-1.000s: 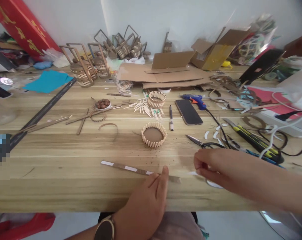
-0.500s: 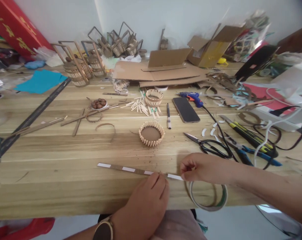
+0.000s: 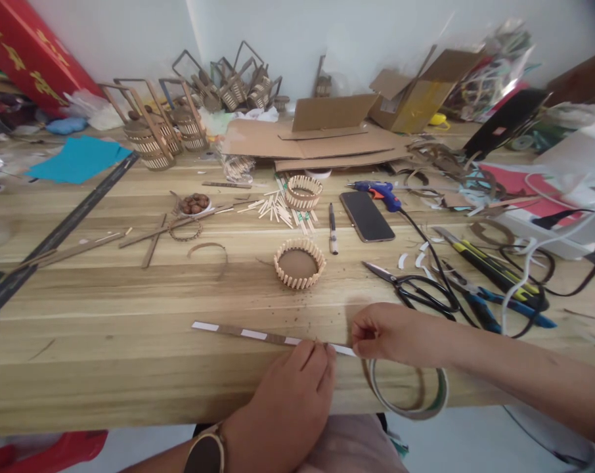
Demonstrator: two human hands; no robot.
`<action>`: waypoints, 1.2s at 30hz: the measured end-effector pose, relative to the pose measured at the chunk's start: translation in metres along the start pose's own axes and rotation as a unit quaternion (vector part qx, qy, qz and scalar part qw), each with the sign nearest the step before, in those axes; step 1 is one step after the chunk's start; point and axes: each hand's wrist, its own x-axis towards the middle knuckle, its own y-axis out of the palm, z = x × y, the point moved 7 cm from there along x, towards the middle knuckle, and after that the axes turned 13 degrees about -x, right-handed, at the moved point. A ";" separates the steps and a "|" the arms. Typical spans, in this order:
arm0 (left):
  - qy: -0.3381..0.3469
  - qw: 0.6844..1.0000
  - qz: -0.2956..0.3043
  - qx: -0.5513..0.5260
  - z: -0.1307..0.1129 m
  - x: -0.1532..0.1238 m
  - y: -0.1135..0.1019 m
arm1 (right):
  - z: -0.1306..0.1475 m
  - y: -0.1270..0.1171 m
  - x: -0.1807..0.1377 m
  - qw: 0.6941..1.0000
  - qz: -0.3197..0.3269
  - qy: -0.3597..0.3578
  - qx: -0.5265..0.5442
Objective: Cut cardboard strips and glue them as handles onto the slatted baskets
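Observation:
A narrow brown strip (image 3: 275, 339) lies slantwise near the table's front edge, with white tape pieces (image 3: 253, 334) spaced along it. My left hand (image 3: 290, 387), wearing a watch, has its fingers bunched and pressed down on the strip near its right part. My right hand (image 3: 400, 335) is closed in a pinch on the free end of white tape running from the strip. Below that hand, the tape roll (image 3: 441, 394) stands on edge, partly hidden by it. Beyond both hands sits a round brown base ringed with short wooden sticks (image 3: 299, 282).
Scissors (image 3: 425, 293), pliers (image 3: 479, 305) and a yellow-black cutter (image 3: 499, 269) lie to the right. Farther back are a phone (image 3: 367, 217), a pen (image 3: 333, 228), a blue glue gun (image 3: 383, 194), loose sticks (image 3: 275, 209) and a bowl of nuts (image 3: 196, 204). Small baskets (image 3: 152, 148) stand at back left.
My right hand has shifted slightly left, with the tape end and roll moving along. My left fingers have edged a little to the right. The strip has stayed in place.

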 end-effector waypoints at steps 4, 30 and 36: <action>-0.001 1.000 -0.003 0.003 0.000 0.001 0.001 | 0.001 -0.001 -0.001 0.999 -0.002 0.007 -0.033; -0.005 0.997 0.074 -0.026 -0.002 0.007 0.002 | 0.015 -0.004 0.001 0.966 -0.058 0.069 -0.242; -0.013 0.999 0.038 -0.036 0.010 0.020 -0.015 | 0.025 -0.009 -0.009 0.961 -0.096 0.050 -0.255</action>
